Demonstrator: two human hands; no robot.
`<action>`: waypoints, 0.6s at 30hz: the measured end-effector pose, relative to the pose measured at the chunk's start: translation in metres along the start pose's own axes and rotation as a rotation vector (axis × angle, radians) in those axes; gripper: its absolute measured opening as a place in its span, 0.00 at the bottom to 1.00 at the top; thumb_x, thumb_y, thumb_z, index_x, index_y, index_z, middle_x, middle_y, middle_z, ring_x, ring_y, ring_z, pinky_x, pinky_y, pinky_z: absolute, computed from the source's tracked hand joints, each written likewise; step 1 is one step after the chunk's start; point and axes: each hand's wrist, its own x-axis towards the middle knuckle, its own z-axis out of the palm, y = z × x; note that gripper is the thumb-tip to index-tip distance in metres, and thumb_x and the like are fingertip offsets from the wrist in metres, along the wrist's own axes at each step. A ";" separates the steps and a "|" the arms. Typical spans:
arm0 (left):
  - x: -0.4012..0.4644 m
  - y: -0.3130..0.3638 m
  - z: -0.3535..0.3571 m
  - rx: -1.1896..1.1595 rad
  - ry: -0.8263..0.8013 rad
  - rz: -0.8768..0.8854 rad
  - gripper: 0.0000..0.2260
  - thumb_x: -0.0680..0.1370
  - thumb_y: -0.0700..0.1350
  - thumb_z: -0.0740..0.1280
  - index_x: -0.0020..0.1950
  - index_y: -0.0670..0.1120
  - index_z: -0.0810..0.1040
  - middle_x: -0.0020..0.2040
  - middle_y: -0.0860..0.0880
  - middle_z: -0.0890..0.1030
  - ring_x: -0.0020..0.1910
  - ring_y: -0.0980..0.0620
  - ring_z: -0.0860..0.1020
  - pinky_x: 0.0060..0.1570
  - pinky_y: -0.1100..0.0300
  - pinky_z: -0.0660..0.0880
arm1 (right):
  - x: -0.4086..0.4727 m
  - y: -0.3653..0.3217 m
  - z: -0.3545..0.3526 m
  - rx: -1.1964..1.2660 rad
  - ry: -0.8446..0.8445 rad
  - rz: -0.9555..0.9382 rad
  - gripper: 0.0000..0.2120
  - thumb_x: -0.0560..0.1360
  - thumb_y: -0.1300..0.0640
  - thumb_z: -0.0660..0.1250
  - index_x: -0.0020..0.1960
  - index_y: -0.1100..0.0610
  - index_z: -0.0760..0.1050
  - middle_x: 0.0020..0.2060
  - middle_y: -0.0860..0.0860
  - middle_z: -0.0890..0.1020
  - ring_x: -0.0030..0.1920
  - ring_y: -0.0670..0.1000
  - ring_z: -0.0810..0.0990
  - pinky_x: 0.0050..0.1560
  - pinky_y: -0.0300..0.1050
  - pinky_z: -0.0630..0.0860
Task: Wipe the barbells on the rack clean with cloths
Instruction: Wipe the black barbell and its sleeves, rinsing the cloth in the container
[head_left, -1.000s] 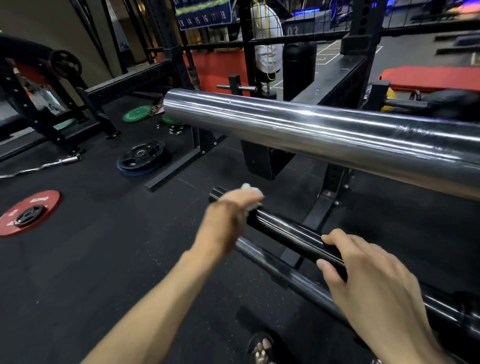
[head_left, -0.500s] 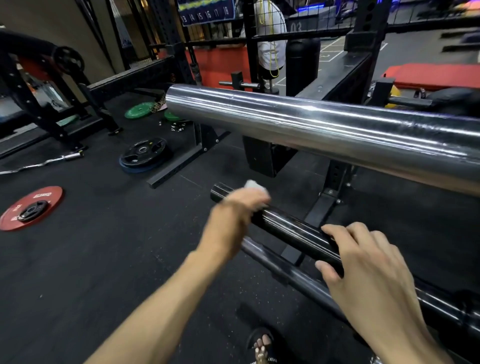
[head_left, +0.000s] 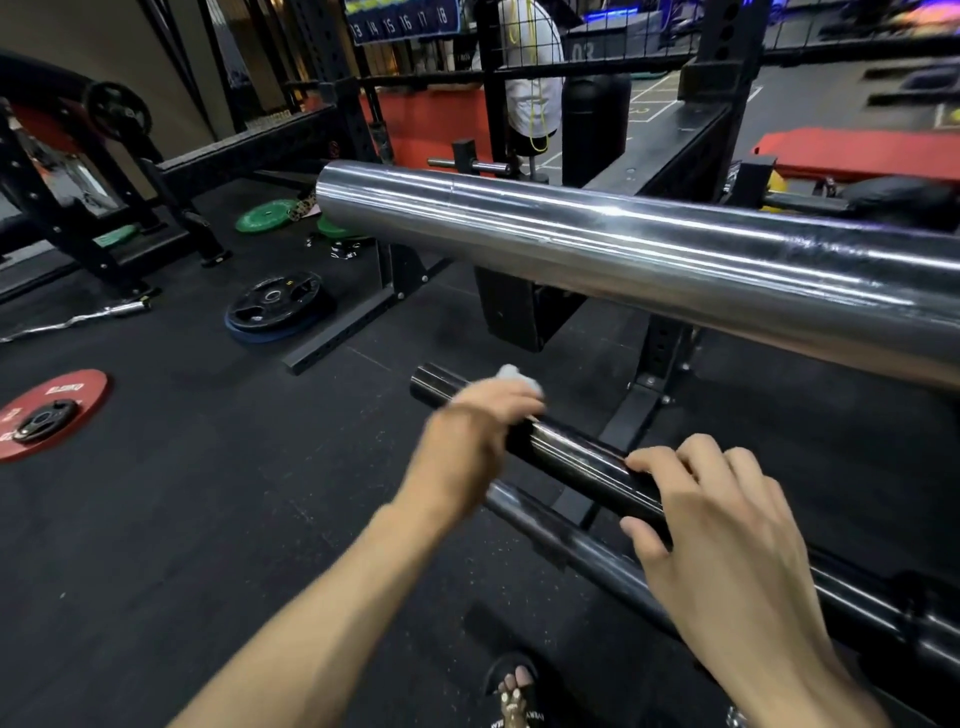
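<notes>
A black barbell sleeve (head_left: 571, 457) lies on the rack at mid height, its free end pointing left. My left hand (head_left: 472, 441) is wrapped over it near that end and holds a white cloth (head_left: 517, 376), of which only a corner shows above the fingers. My right hand (head_left: 727, 540) grips the same sleeve further right, fingers curled over the top. Above it runs a thick chrome barbell sleeve (head_left: 623, 260). A third dark bar (head_left: 561, 545) lies below the black one.
The black rack upright (head_left: 649, 374) stands behind the bars. On the rubber floor lie a red plate (head_left: 49, 413), a black plate on a blue one (head_left: 275, 304), green plates (head_left: 265, 215) and a curl bar (head_left: 78, 319). My sandalled foot (head_left: 514, 691) is below.
My left hand with the cloth has slid a little to the right along the black sleeve, leaving more of the sleeve's end uncovered. My right hand keeps its grip.
</notes>
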 end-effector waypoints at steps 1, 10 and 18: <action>0.006 -0.022 -0.009 0.034 0.046 -0.093 0.17 0.73 0.30 0.61 0.51 0.43 0.87 0.54 0.51 0.86 0.58 0.56 0.80 0.64 0.78 0.64 | -0.001 0.001 0.001 0.004 0.001 -0.004 0.27 0.63 0.54 0.83 0.60 0.54 0.80 0.45 0.48 0.74 0.43 0.51 0.70 0.44 0.49 0.75; -0.008 0.028 0.009 -0.001 -0.024 -0.002 0.20 0.72 0.25 0.65 0.56 0.44 0.86 0.57 0.50 0.85 0.60 0.56 0.79 0.66 0.67 0.71 | -0.006 0.003 0.008 -0.085 -0.005 0.081 0.25 0.74 0.43 0.68 0.64 0.59 0.79 0.48 0.53 0.83 0.47 0.57 0.81 0.49 0.56 0.75; 0.017 -0.051 -0.025 0.029 0.130 -0.299 0.17 0.78 0.29 0.63 0.54 0.45 0.86 0.53 0.54 0.85 0.56 0.61 0.80 0.60 0.77 0.69 | -0.004 0.007 0.003 -0.044 -0.033 0.074 0.24 0.68 0.44 0.77 0.58 0.55 0.79 0.41 0.49 0.79 0.41 0.54 0.78 0.44 0.53 0.76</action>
